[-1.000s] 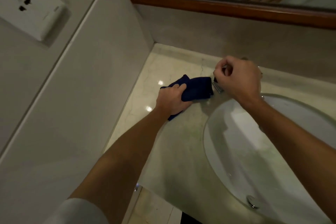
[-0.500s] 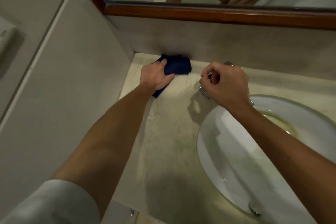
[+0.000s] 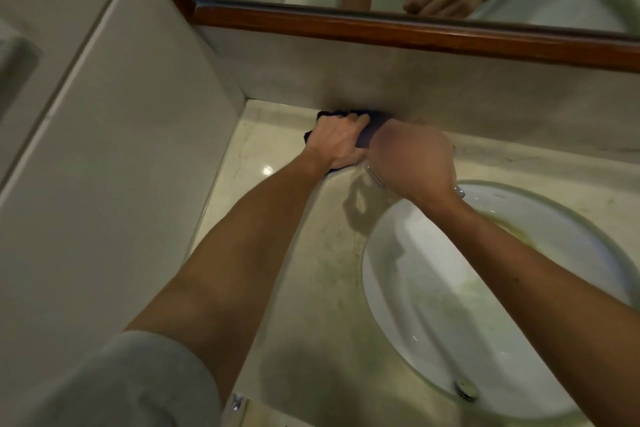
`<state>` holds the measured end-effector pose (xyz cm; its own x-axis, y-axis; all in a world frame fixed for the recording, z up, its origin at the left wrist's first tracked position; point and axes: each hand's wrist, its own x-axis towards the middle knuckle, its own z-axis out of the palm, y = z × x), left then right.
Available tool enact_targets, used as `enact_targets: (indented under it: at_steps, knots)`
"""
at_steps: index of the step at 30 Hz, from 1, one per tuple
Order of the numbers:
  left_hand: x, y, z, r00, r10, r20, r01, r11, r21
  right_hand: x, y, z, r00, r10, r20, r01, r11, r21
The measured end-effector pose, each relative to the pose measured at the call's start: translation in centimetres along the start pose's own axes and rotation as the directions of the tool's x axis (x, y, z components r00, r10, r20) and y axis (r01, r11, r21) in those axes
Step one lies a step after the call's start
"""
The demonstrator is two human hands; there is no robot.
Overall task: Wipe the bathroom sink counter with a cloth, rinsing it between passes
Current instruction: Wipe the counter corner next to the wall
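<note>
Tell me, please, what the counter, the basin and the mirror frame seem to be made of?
The pale veined counter looks like polished marble or similar stone: it shows glossy light spots. The white oval basin appears to be glazed ceramic, smooth and shiny. The reddish-brown mirror frame looks like varnished wood.

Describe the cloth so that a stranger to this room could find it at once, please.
Follow the wood-framed mirror down to the counter left of the white basin. Against the back wall, the left hand presses the cloth: the only dark blue thing.
</note>
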<state>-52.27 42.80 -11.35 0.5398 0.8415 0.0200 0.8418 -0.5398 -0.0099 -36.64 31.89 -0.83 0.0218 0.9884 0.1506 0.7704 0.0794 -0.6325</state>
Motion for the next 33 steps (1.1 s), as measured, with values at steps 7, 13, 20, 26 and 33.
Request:
enact_targets:
  at_steps: [7,13,20,26,33]
  knots:
    - [-3.3,-3.7,0.7,0.950,-0.311,-0.033,0.307,0.947,-0.097,-0.2,0.2,-0.1,0.998,0.043,0.042,-0.042,0.999,-0.024]
    - [-8.0,-7.1,0.5,0.825,-0.565,-0.018,0.552,0.812,-0.188,0.1,0.2,0.0,0.999,0.026,0.042,-0.026,1.000,-0.010]
    - [-12.8,1.9,0.5,0.773,-0.634,0.027,0.617,0.741,-0.265,-0.1,0.0,-0.4,0.999,-0.005,0.047,0.005,1.000,0.000]
    - [-17.3,13.8,-0.1,0.793,-0.609,0.023,0.585,0.750,-0.308,-0.1,-0.3,-0.7,0.998,-0.006,0.064,0.008,0.999,-0.031]
    - [-19.3,22.1,-2.9,0.761,-0.565,0.319,0.635,0.547,-0.546,-0.1,-0.1,-0.8,0.996,-0.033,0.085,0.037,0.999,-0.039]
